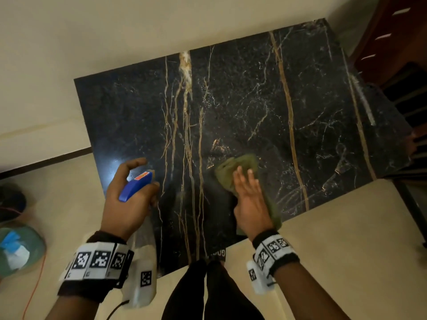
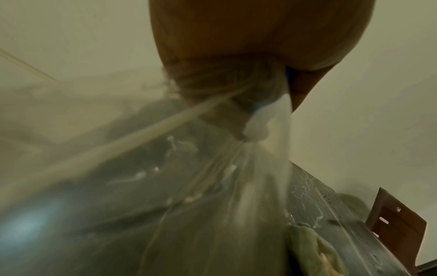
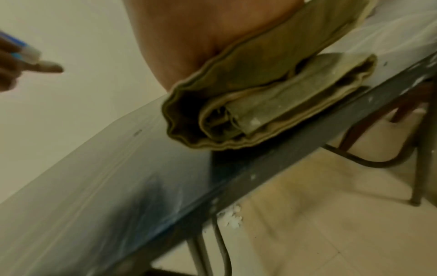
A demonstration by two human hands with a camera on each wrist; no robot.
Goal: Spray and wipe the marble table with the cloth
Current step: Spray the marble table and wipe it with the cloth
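Observation:
The black marble table with gold veins fills the head view. My left hand grips a spray bottle by its blue head, over the table's near left corner, index finger lifted. The bottle's clear body hangs below my palm and fills the left wrist view. My right hand lies flat, fingers straight, on a folded olive-green cloth at the table's near edge. The right wrist view shows the folded cloth pressed between my palm and the marble.
A dark wooden chair stands at the table's far right. A green round container and an orange cable lie on the beige floor at left. My legs are at the near edge. Thin metal table legs show below.

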